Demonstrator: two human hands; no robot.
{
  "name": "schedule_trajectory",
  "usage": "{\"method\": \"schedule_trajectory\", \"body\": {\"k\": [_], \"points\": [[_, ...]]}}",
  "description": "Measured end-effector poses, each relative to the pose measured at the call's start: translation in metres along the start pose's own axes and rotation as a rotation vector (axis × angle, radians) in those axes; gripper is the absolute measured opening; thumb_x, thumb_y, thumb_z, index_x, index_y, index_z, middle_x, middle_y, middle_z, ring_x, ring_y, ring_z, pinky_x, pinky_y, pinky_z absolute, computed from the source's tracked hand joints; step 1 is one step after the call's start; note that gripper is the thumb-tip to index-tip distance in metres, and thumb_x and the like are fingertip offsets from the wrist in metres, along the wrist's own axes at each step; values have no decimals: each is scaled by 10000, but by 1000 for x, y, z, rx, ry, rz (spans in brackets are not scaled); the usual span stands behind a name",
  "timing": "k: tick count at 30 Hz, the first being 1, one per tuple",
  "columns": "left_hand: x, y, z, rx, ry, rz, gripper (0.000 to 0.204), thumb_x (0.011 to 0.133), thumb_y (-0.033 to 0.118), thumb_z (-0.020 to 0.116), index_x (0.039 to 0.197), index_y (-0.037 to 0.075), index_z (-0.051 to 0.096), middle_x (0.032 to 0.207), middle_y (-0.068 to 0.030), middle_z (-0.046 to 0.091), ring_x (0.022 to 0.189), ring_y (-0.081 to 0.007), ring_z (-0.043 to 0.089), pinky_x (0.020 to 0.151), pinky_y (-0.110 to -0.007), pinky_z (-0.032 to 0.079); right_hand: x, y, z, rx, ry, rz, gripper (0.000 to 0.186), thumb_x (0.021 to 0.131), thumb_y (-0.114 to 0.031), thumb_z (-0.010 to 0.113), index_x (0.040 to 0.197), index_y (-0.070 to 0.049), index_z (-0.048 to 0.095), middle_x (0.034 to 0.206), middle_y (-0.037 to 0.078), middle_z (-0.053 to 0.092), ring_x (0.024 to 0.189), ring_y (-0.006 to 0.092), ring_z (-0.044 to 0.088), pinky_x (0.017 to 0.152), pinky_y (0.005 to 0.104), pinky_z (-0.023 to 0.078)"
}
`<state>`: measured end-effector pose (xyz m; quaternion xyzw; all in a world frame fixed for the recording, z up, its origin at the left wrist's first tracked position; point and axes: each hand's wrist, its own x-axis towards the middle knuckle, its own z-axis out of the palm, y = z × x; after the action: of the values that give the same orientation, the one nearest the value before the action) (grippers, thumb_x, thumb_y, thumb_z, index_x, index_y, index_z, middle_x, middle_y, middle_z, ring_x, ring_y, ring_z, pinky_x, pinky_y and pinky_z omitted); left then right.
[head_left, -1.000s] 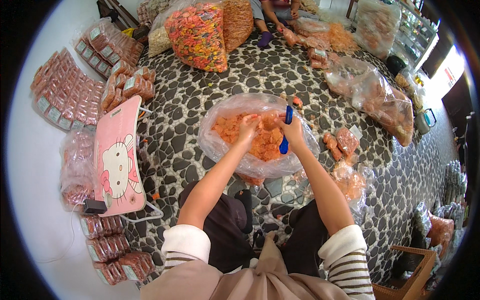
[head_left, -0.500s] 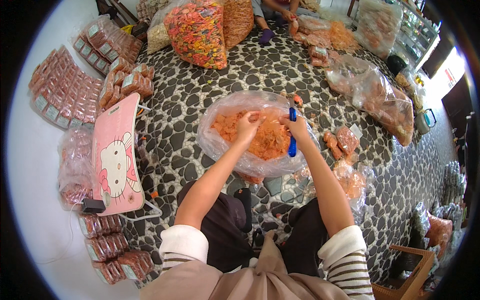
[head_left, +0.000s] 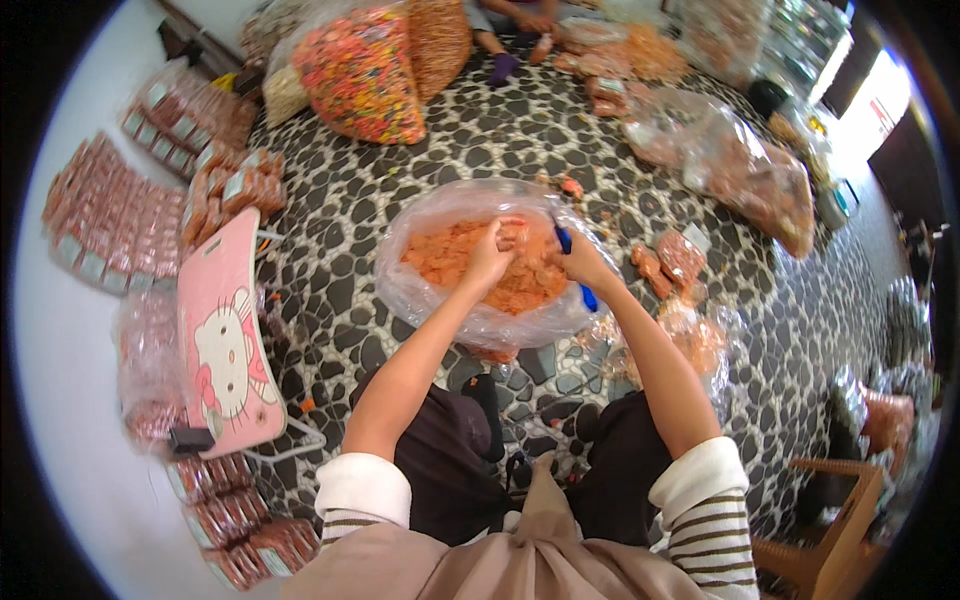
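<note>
A large clear plastic bag lies open on the floor before me, filled with orange, flaky pieces. My left hand is over the bag's middle, its fingers curled around something small and reddish that I cannot make out. Facing it from the bag's right side, my right hand has bent fingers, somewhat blurred. Against its palm sits a long blue tool, which shows above and below the hand; its kind is unclear. Between the hands there is an orange blur.
Left of me stands a pink folding table tipped on its side, with stacked packets along the wall. Big sacks of colourful wrapped pieces stand ahead. Another person sits at the far side. Loose packets lie right of the bag.
The whole view has shifted slightly. My hands remain over the bag; the blue tool has tilted from upright to slanting, and a reddish bit now shows at my left fingers.
</note>
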<state>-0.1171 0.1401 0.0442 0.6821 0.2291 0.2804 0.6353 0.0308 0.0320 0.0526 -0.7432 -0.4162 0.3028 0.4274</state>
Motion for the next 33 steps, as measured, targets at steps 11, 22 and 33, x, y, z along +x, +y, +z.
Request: {"method": "schedule_trajectory", "body": {"k": [11, 22, 33], "points": [[-7, -21, 156, 218, -660, 14, 237, 810, 83, 549, 1044, 47, 530, 983, -77, 559, 884, -165, 564, 773, -295, 454, -162, 183, -219, -611, 518, 509, 703, 618, -313, 734, 1154, 7, 412, 1068, 269, 424, 997, 393, 450, 847, 388, 398], [87, -183, 344, 1049, -469, 303, 422, 700, 210, 668, 1090, 155, 515, 1235, -93, 314, 1207, -399, 176, 921, -586, 262, -123, 274, -191, 472, 562, 711, 253, 833, -193, 513, 1056, -83, 464, 719, 37, 505, 538, 110, 490, 439, 259, 408], [97, -251, 351, 1142, -465, 285, 591, 605, 447, 705, 1087, 159, 519, 1212, -102, 339, 1184, -410, 205, 916, -633, 212, -74, 318, -181, 359, 437, 571, 210, 823, -135, 502, 1009, -38, 506, 693, 62, 516, 540, 126, 503, 487, 271, 405]]}}
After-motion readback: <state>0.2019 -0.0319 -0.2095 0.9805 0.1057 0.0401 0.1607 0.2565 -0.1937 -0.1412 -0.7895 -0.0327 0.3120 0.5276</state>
